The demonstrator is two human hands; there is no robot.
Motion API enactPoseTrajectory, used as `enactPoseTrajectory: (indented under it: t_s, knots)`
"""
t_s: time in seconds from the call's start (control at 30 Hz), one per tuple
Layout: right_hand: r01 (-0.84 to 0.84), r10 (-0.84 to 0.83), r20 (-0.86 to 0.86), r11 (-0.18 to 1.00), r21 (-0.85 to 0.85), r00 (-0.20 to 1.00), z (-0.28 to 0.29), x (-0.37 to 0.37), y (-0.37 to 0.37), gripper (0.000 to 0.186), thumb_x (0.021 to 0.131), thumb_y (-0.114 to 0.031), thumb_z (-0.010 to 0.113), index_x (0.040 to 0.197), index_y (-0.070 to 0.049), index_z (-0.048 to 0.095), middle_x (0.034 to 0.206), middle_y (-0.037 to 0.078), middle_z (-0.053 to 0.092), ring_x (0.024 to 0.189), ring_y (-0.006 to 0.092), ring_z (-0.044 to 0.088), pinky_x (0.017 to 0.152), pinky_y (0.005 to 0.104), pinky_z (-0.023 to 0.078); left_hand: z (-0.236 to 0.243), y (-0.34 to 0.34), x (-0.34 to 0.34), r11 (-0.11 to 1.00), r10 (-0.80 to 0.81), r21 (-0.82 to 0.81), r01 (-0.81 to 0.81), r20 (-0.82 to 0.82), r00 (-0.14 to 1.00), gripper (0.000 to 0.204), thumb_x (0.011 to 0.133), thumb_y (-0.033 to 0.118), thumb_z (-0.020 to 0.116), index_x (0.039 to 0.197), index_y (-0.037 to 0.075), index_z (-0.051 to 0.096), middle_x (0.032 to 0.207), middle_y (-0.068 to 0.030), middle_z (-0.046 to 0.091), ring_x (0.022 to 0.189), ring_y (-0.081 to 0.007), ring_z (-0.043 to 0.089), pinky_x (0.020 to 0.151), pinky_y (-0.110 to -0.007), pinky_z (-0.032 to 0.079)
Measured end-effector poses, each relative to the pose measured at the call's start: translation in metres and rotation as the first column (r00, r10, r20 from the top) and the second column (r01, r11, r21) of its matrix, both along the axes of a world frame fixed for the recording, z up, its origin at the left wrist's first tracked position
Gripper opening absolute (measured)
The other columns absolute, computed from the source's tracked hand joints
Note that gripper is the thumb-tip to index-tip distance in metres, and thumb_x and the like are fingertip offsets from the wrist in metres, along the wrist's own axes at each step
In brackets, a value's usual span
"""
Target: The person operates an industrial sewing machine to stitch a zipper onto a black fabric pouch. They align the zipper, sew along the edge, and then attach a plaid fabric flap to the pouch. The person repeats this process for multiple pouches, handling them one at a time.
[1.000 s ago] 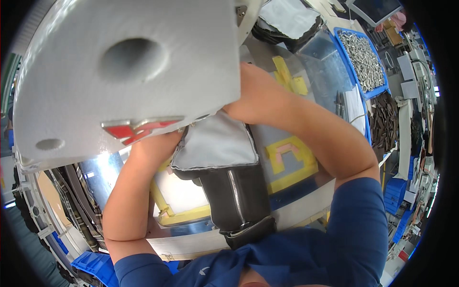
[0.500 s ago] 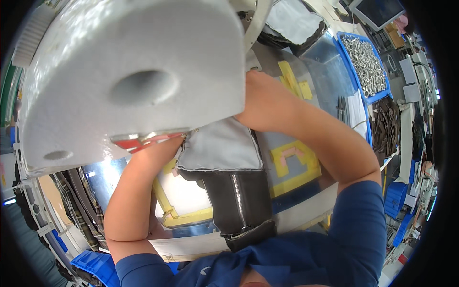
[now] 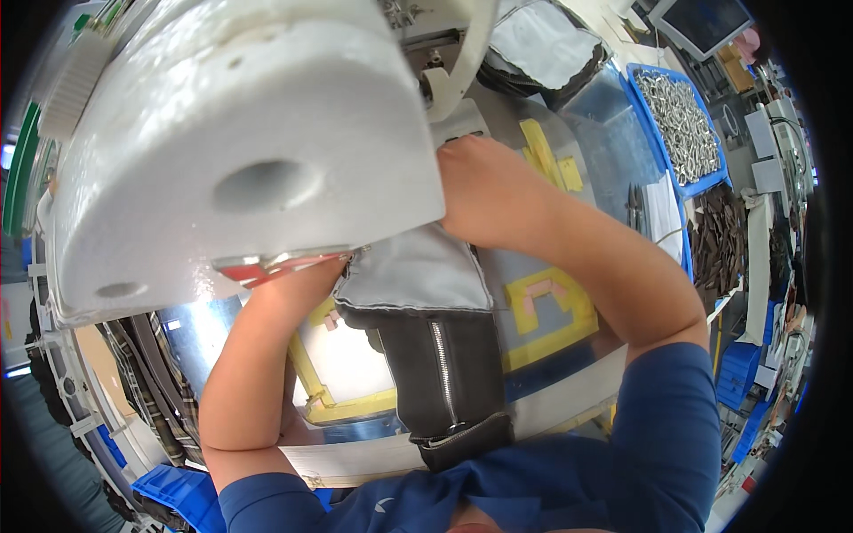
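Note:
A large white sewing machine head fills the upper left and hides the stitching area. Beneath it lies a black bag piece with a silver zipper; its grey lining faces up. My left hand reaches under the machine at the lining's left edge, its fingers out of sight. At the right side of the machine head, my right hand is bent at the wrist beside the lining's far right edge. Its fingers are hidden too, so what either hand grips does not show.
Yellow tape guides mark the table. Another grey-lined black bag stands at the back. To the right are a blue tray of metal rings, dark strips and a pair of tweezers. A blue crate sits lower left.
My view has shifted slightly, showing more of the machine's far side. The grey lining has moved a little away from me under the machine head; both hands stay near it.

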State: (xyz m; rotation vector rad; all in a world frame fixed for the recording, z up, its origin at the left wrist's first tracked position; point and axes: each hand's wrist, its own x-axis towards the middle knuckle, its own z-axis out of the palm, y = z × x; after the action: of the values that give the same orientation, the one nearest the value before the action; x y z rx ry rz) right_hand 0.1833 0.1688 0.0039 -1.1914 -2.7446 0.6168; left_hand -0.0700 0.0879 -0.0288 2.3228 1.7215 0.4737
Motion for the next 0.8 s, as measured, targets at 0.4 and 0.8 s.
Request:
enactPoseTrajectory:
  t_s: [0.4, 0.8]
  knots:
    - [0.035, -0.035, -0.083, 0.999, -0.001, 0.996, -0.006, 0.006, 0.001, 0.02, 0.088, -0.018, 0.072, 0.081, 0.0, 0.076, 0.082, 0.02, 0.074, 0.088, 0.0413, 0.073, 0.079, 0.049, 0.058, -0.017, 0.002, -0.017, 0.994, -0.11, 0.032, 0.108, 0.035, 0.993, 0.026, 0.084, -0.002, 0.078, 0.109, 0.001, 0.076, 0.1, -0.0118, 0.077, 0.092, -0.0263, 0.071, 0.084, -0.039, 0.055]
    - [0.093, -0.099, -0.089, 0.993, -0.072, 0.991, 0.0, 0.0, -0.002, 0.029, 0.092, -0.025, 0.069, 0.084, 0.001, 0.076, 0.084, 0.022, 0.074, 0.087, 0.0435, 0.073, 0.079, 0.0509, 0.059, 0.043, -0.023, 0.0, 0.957, 0.074, -0.262, -0.122, -0.186, 0.98, 0.037, 0.082, 0.003, 0.08, 0.117, 0.0, 0.07, 0.108, -0.0211, 0.072, 0.094, -0.0423, 0.068, 0.083, -0.048, 0.054]
